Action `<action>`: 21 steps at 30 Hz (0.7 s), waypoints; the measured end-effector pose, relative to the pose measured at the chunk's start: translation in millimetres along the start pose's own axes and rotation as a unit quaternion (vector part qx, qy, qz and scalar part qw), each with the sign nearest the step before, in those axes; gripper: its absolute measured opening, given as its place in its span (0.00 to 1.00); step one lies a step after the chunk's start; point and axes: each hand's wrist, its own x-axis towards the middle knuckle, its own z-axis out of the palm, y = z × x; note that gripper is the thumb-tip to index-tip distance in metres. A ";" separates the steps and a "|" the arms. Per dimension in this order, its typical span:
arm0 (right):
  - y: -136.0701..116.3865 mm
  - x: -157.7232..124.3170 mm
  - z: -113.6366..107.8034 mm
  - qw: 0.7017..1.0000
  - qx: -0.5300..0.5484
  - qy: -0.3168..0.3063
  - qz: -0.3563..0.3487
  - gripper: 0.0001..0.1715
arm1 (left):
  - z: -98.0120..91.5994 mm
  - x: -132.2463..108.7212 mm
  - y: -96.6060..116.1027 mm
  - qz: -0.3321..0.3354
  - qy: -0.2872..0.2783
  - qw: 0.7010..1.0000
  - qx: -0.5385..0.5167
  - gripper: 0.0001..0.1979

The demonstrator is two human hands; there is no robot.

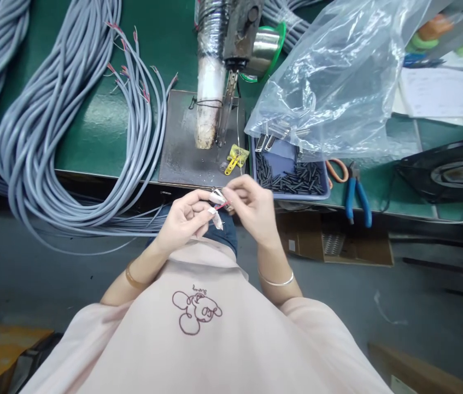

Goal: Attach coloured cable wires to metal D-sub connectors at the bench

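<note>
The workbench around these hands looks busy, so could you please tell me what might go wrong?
The thin red wire between the left hand and right hand is small and might slip. The blue pliers jut past the workbench edge, so a nudge could drop them. The grey cables droop over it too and might snag.

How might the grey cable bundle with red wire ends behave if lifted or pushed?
The grey cable bundle is probably bendy yet springy, holding wide smooth curves. Its many strands suggest weight. It might slip off the green table, as its loop overhangs the edge.
</note>
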 end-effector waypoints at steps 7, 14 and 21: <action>-1.0 -15.4 -3.2 0.966 -0.176 0.098 -0.164 0.06 | -1.7 -0.5 -5.4 0.015 0.035 0.998 0.045 0.22; -4.6 -18.6 -5.3 0.904 -0.331 0.104 -0.252 0.08 | -1.6 0.6 -16.7 0.171 0.116 0.953 0.222 0.06; -0.8 -15.2 -5.4 0.920 -0.277 0.186 -0.206 0.16 | 6.0 7.1 -7.4 0.146 0.131 0.961 0.194 0.05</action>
